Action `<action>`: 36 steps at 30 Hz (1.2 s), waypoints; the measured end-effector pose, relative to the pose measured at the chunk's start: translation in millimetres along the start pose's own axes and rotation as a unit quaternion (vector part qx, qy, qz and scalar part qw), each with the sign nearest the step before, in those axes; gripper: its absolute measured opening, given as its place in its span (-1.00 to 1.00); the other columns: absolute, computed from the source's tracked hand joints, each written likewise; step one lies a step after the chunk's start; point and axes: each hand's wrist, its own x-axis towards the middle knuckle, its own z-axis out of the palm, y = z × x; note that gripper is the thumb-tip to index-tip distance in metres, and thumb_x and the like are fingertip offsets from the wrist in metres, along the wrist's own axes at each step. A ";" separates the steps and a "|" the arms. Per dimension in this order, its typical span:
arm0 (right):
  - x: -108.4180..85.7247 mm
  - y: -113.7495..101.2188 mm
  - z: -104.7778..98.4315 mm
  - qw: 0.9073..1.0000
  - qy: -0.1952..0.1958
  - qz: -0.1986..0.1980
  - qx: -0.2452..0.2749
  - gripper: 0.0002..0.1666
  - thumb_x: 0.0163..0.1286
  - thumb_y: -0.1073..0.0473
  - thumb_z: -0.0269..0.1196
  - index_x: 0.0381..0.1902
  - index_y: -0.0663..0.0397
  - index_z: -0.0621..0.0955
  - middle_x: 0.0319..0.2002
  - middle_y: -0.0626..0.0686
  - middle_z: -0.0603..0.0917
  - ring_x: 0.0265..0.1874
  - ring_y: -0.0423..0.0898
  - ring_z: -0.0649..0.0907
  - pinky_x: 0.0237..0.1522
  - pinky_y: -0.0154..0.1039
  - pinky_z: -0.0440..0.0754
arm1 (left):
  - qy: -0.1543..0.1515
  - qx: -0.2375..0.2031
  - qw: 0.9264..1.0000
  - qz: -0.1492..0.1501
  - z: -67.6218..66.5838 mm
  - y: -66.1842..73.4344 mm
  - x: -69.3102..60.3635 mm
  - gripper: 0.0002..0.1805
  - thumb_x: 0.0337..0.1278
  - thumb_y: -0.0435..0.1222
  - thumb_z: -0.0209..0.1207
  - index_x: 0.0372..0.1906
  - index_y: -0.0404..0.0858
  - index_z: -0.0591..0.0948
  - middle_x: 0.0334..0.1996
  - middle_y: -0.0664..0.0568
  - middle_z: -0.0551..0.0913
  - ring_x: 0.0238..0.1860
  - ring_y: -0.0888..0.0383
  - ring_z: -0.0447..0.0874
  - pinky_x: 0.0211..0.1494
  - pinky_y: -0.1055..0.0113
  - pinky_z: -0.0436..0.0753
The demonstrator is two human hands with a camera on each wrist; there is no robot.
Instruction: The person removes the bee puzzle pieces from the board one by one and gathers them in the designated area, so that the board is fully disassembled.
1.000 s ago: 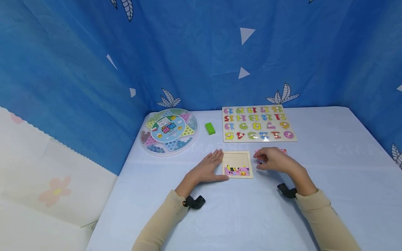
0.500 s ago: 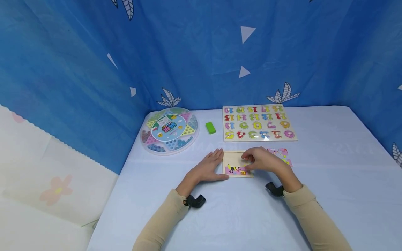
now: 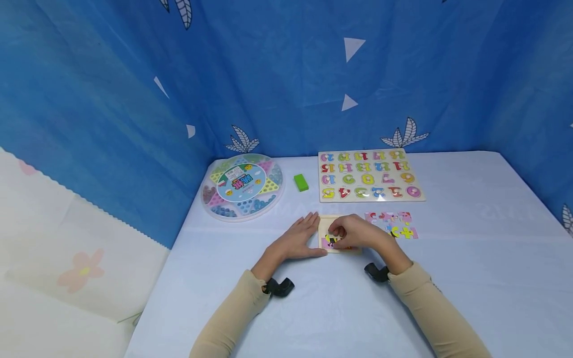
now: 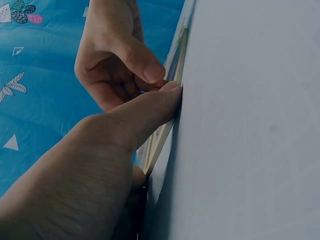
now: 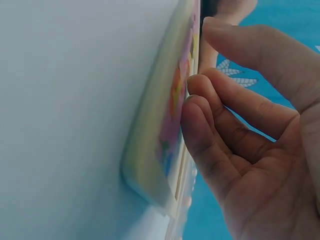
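My left hand (image 3: 293, 242) lies flat, fingers extended and thumb spread, against the left side of a small wooden jigsaw tray (image 3: 329, 217). Along the tray's lower edge runs a row of pieces with a yellow-and-black bee (image 3: 330, 240). Over the tray, my right hand (image 3: 360, 232) has curled fingers facing the thumb, pinching a puzzle piece they almost entirely hide. In the right wrist view those fingertips touch or nearly touch the printed surface (image 5: 175, 97). The left thumb (image 4: 160, 102) rests on the tray's edge in the left wrist view. Loose jigsaw pieces (image 3: 405, 231) lie right of the tray.
A wooden number puzzle board (image 3: 371, 196) lies behind the tray. Farther left are a round marble game box (image 3: 241, 184) and a green block (image 3: 301, 182). Blue curtain (image 3: 286, 99) hangs behind the table (image 3: 313, 313) with its pale cloth.
My right hand has moved left from the loose pieces onto the tray, uncovering those pieces. The left hand has stayed at the tray's left side.
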 end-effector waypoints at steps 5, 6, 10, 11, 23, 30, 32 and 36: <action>0.6 -3.0 1.8 1.000 -0.002 0.000 -0.003 -0.59 0.08 0.18 0.49 -0.09 0.15 0.68 -0.33 -0.05 0.65 -0.37 -0.18 0.54 -0.28 -0.37 0.58 | 0.000 0.004 1.000 0.004 0.7 -1.2 0.2 0.11 0.13 0.35 0.04 0.56 -0.21 -0.10 0.60 0.04 -0.19 0.60 0.16 -0.31 0.64 0.18 -0.14; 1.0 -3.1 2.4 1.000 -0.002 -0.001 -0.006 -0.59 0.08 0.18 0.49 -0.09 0.14 0.68 -0.33 -0.06 0.66 -0.37 -0.18 0.54 -0.27 -0.37 0.58 | 0.000 0.004 1.000 0.004 0.6 -1.2 0.2 0.11 0.13 0.34 0.04 0.56 -0.21 -0.10 0.60 0.04 -0.19 0.60 0.16 -0.31 0.64 0.18 -0.14; 2.1 -3.5 5.5 1.000 -0.004 -0.012 -0.019 -0.62 0.10 0.18 0.48 -0.10 0.12 0.68 -0.35 -0.09 0.65 -0.39 -0.21 0.54 -0.29 -0.39 0.58 | 0.001 0.000 1.000 0.005 0.9 -0.9 0.3 0.11 0.13 0.34 0.05 0.56 -0.23 -0.08 0.59 0.03 -0.18 0.60 0.15 -0.30 0.64 0.18 -0.15; 2.2 -3.8 6.1 1.000 -0.004 -0.016 -0.021 -0.63 0.10 0.18 0.48 -0.11 0.13 0.68 -0.36 -0.09 0.65 -0.39 -0.21 0.54 -0.30 -0.39 0.58 | 0.000 -0.001 1.000 0.004 0.9 -0.7 0.2 0.12 0.13 0.34 0.05 0.56 -0.23 -0.08 0.59 0.03 -0.18 0.60 0.15 -0.30 0.64 0.18 -0.15; 2.0 -8.0 10.5 1.000 0.003 -0.016 -0.020 -0.61 0.11 0.24 0.46 -0.08 0.20 0.66 -0.37 -0.05 0.62 -0.38 -0.19 0.52 -0.29 -0.36 0.56 | -0.001 0.001 1.000 0.007 -0.1 -1.4 1.2 0.12 0.13 0.34 0.05 0.56 -0.22 -0.09 0.60 0.02 -0.19 0.60 0.13 -0.30 0.64 0.17 -0.14; 1.0 -11.3 10.7 1.000 0.007 -0.011 -0.016 -0.63 0.09 0.26 0.46 -0.11 0.20 0.67 -0.37 -0.03 0.62 -0.39 -0.18 0.52 -0.30 -0.35 0.55 | 0.001 0.000 1.000 0.008 0.4 -1.9 1.4 0.12 0.12 0.35 0.05 0.56 -0.23 -0.08 0.59 0.02 -0.18 0.60 0.13 -0.29 0.64 0.16 -0.13; 0.4 -12.4 11.1 1.000 0.011 -0.011 -0.018 -0.63 0.08 0.27 0.46 -0.12 0.20 0.66 -0.38 -0.03 0.62 -0.39 -0.18 0.52 -0.29 -0.34 0.56 | -0.001 0.000 1.000 0.007 0.3 -1.8 0.9 0.12 0.12 0.35 0.05 0.56 -0.23 -0.09 0.60 0.02 -0.19 0.60 0.13 -0.30 0.64 0.16 -0.14; -0.4 -14.9 12.6 0.999 0.022 -0.010 -0.024 -0.62 0.08 0.28 0.47 -0.11 0.20 0.65 -0.38 -0.04 0.61 -0.39 -0.18 0.52 -0.29 -0.34 0.55 | -0.002 -0.001 1.000 0.008 -0.3 -1.3 0.3 0.12 0.13 0.34 0.06 0.56 -0.22 -0.10 0.60 0.02 -0.20 0.60 0.14 -0.31 0.64 0.17 -0.15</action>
